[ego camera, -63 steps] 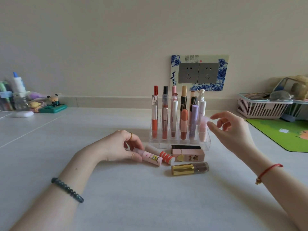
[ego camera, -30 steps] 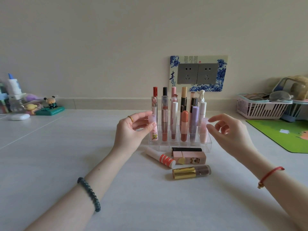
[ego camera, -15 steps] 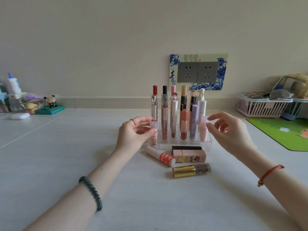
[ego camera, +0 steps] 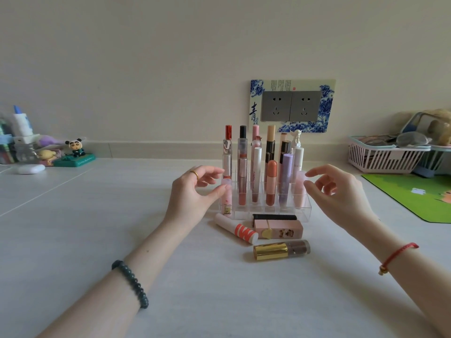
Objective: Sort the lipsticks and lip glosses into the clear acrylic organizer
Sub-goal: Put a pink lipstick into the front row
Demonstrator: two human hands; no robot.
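Pale bench [ego camera: 97,240]: acrylic organizer [ego camera: 306,211] approx. full; four tubes loose. Left hand [ego camera: 192,198] grip pinches pink gloss [ego camera: 226,201], front-left slot. Right hand [ego camera: 339,193] fingers apart, empty.

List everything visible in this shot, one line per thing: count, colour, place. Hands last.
clear acrylic organizer: one, transparent, table centre, by the wall.
upright tubes: about a dozen, red, pink, white, lilac, black-gold, standing in the organizer.
small pink tube: one, cartoon print, front-left slot.
white tube: one, orange stripes, lying before the organizer.
black tube: one, lying against the organizer front.
pink box lipstick: one, lying beside the white tube.
gold-capped tube: one, brown, lying nearest the camera.
sockets: two, grey, blue-white surround, wall.
basket: one, pink-white, right.
mat: one, green, right.
figurines: several, far left.
left hand: fingertips on the small pink tube's cap.
right hand: open, beside the organizer's right end.
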